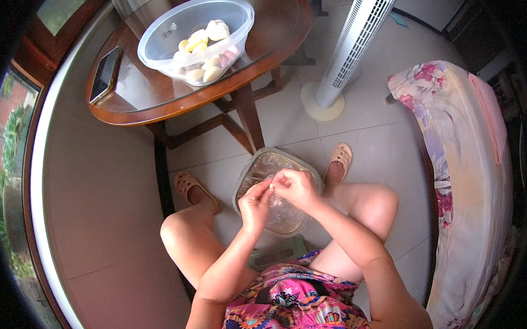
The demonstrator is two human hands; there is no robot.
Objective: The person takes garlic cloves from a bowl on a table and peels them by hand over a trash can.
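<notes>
My left hand [255, 206] and my right hand [295, 189] meet over a bin [240, 176] lined with clear plastic. Between their fingertips is a small whitish garlic clove [272, 186], mostly covered by the fingers. Both hands are closed, thumbs and forefingers pinched together on it. Inside the bin, the thin liner [286, 222] lies crumpled, and pale scraps under my hands are too small to make out. On the table ahead, a translucent plastic bowl [149, 52] holds a white garlic bulb [217, 30], several yellowish peeled cloves [198, 40] and some paler or pinkish cloves [195, 75].
The oval wooden table [128, 114] has a glass top, with a phone [105, 74] at its left edge. A white tower fan [352, 45] stands beyond the bin. To the right is a seat with a floral cover [442, 129]. My sandalled feet flank the bin.
</notes>
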